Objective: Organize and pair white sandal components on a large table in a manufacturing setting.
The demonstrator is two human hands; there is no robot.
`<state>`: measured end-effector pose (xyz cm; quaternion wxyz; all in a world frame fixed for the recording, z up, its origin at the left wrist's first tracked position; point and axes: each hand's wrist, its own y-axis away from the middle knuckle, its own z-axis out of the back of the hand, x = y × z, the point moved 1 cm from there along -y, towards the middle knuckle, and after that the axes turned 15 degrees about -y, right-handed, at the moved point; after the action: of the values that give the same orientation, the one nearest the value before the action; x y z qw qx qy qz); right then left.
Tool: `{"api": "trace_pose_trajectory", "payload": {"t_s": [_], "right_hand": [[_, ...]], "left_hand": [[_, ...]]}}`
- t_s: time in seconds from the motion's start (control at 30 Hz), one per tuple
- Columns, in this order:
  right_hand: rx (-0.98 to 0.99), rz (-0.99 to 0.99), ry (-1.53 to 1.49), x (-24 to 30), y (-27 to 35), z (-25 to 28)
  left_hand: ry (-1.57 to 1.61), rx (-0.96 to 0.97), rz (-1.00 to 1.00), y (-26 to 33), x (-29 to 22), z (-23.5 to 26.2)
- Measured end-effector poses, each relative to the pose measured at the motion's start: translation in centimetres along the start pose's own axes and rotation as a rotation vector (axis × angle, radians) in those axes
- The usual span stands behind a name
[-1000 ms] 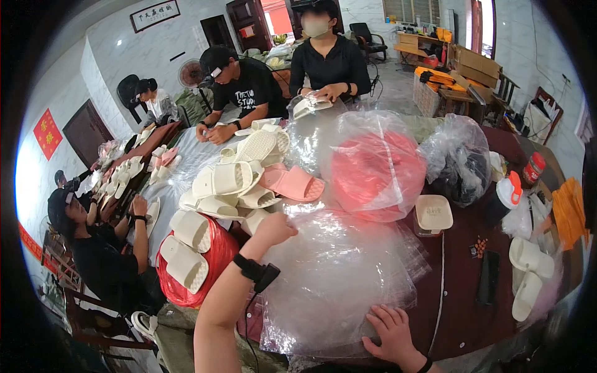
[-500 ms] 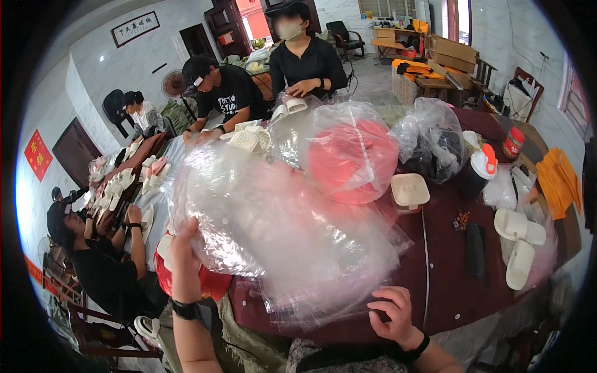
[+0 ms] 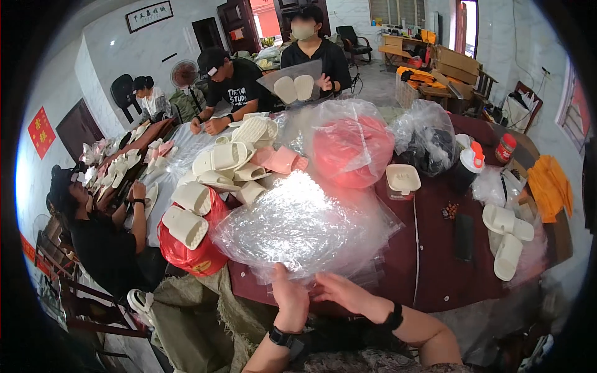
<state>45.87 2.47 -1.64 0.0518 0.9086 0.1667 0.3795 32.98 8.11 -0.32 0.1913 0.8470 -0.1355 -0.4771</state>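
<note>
A flat pile of clear plastic bags (image 3: 292, 233) lies shiny on the dark red table in front of me. At its near edge my left hand (image 3: 290, 298) has its fingers closed on the film of a bag. Close beside it is my right hand (image 3: 345, 293), its bent fingertips pointing left at the same edge; what lies between them is too small to make out. Left of the pile, cream slippers (image 3: 185, 227) rest on a red plastic bag (image 3: 214, 252). More cream slippers (image 3: 227, 156) and pink slippers (image 3: 280, 160) are heaped behind.
A clear sack of red material (image 3: 351, 149) stands behind the bags, with a lidded tub (image 3: 403, 180) right of it. Farther right are a dark bottle (image 3: 467, 166), a black object (image 3: 463, 237) and cream slippers (image 3: 509, 258). Across the table a co-worker (image 3: 311, 59) holds bagged soles.
The large clear bag my left hand had raised now lies low on the pile, uncovering the slippers. My left hand has moved right and down; my right hand has moved left beside it.
</note>
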Motion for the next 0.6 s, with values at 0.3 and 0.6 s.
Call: {"api": "trace_pose_trajectory", "payload": {"t_s": [0.3,0.6], "right_hand": [[-0.412,0.265,-0.260,-0.7,-2.6,3.8],[-0.478,0.193,0.543,7.0,-1.4,7.0]], "left_hand": [[-0.134,0.278,-0.071,5.4,4.8,2.5],[-1.714,1.288,-0.285,11.0,-6.9,1.1]]}}
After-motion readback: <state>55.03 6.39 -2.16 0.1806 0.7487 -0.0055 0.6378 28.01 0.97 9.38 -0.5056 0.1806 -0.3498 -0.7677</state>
